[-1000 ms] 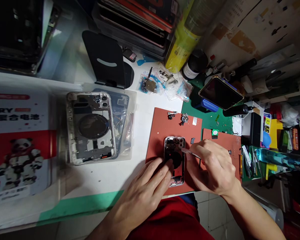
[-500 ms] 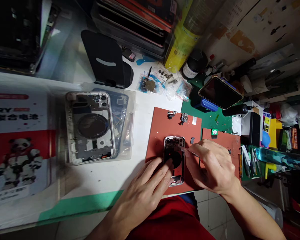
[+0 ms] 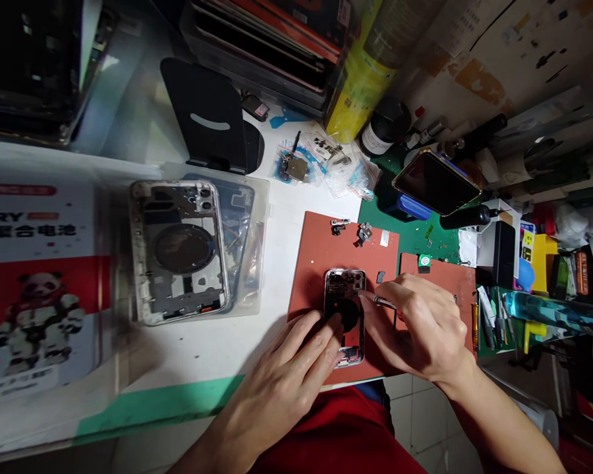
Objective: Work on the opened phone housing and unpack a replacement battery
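An opened phone housing [image 3: 346, 339] lies on the red-brown mat [image 3: 312, 263], its inner frame and a dark round pad facing up. My left hand [image 3: 296, 375] rests flat over its left and lower side, fingers stretched out and fingertips touching the inside. My right hand [image 3: 422, 326] is closed in a pinch around a slim silver tool [image 3: 384, 302] that looks like a screwdriver. The fingertips are at the housing's upper right, near the camera openings; the tool's tip is too small to make out. Small metal phone parts [image 3: 364, 232] lie above the housing.
A second phone housing [image 3: 178, 303] lies on a clear plastic case to the left. Behind stand a black stand [image 3: 205, 118], a yellow can [image 3: 358, 99] and a propped phone [image 3: 437, 181]. Pens and a blue bottle [image 3: 553, 315] are at right. The table's green front edge [image 3: 163, 405] is near.
My right fingers have shifted slightly, and more of the silver tool's shaft now shows between them. My left hand and the phone housing have stayed in place.
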{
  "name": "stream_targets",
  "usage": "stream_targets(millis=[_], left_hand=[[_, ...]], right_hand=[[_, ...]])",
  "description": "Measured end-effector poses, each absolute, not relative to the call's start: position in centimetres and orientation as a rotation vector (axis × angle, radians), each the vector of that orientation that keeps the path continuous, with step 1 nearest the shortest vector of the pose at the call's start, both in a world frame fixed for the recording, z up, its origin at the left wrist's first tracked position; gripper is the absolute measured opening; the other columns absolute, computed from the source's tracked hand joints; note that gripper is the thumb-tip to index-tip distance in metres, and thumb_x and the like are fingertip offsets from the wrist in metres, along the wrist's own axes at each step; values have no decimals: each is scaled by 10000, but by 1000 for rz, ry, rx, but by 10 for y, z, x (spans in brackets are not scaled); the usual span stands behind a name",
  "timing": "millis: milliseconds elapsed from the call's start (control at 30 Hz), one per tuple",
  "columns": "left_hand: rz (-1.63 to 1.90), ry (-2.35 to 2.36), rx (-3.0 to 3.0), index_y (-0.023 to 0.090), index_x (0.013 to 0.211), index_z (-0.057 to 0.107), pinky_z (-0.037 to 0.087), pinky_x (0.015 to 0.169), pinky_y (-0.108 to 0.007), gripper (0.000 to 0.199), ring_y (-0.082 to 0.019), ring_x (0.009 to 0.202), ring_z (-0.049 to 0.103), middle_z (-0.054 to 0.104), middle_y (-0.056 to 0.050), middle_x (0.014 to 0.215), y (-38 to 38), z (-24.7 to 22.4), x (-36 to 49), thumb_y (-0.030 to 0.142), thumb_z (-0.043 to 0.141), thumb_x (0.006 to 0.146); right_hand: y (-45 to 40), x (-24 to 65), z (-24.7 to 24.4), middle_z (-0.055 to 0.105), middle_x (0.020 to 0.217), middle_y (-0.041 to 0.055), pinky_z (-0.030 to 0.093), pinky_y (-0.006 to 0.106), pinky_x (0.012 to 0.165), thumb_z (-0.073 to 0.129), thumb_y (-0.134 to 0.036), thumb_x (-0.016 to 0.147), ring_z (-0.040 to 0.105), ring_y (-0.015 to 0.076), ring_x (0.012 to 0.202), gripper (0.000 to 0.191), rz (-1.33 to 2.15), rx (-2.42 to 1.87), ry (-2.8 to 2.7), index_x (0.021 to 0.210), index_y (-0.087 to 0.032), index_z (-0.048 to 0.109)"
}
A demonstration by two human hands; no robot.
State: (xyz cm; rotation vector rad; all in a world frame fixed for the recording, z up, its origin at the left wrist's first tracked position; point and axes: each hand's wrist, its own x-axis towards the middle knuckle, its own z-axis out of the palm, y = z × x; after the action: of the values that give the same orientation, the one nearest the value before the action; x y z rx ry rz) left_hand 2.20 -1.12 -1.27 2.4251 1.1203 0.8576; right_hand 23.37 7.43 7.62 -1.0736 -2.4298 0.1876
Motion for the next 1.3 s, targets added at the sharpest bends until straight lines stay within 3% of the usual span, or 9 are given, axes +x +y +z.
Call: stream_targets(millis=[200,733,1300], left_hand=[[857,1132,2436,84,1323,729,502,1064,-512,317,-373,1308,605,762,-102,1372,-10,-12,22,133,702,1011],[842,1131,2424,102,1287,746,522,1063,-512,282,-365,1297,623,777,-94,1332,-10,-11,22,138,707,1010],[842,1128,2417,93,1314,735,542,1071,-537,326,-368,1278,645,769,-102,1356,-10,-11,21,119,719,990]], right_hand=[[73,235,76,602,695,-21,399,326,554,726,-15,953,484,133,602,243,124,-1067,-2433,1153,-124,641],[74,233,76,644,732,7,419,336,555,685,-39,965,509,144,609,238,171,-1088,-2447,1190,-102,640],[74,233,79,628,684,-39,417,312,536,665,-46,990,513,125,566,257,130,-1095,-2456,1210,-172,621]])
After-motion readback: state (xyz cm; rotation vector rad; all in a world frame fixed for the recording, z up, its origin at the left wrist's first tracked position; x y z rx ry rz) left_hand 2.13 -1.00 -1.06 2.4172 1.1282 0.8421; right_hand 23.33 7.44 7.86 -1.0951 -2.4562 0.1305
